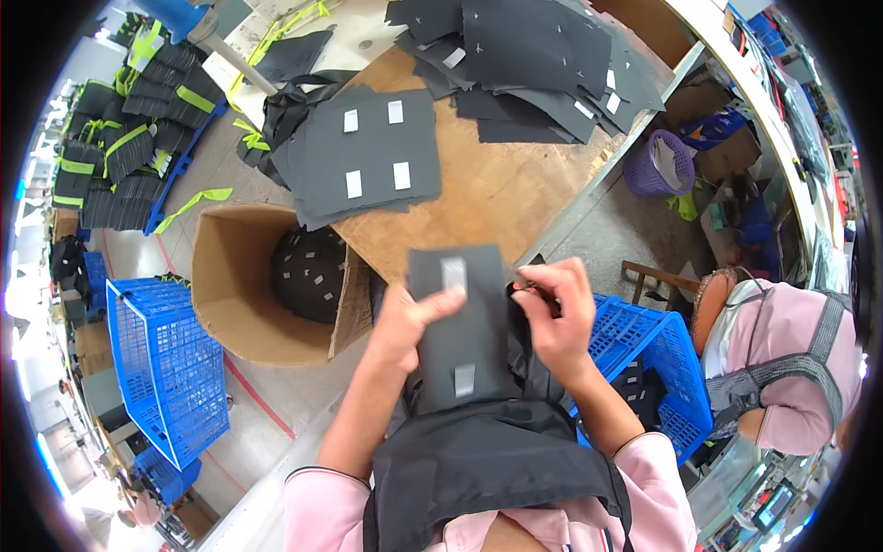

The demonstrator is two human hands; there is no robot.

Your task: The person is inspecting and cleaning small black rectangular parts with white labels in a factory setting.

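Observation:
My left hand (405,324) grips a dark grey flat panel (478,340) by its left edge, the thumb lying on its face just below a white patch. The panel bears a white patch near its far end and another near its close end, and it is held over my lap in front of a black apron (487,460). Beside the panel's upper right edge, my right hand (559,308) is closed in a pinch. Something small and dark with a hint of red shows between its fingers, too small to name.
A wooden table (497,193) ahead carries a stack of dark panels with white patches (377,143) and a loose pile (543,64). A cardboard box (239,285) holding dark pieces and a blue crate (170,359) stand left. Right are another blue crate (676,386) and a seated person (791,359).

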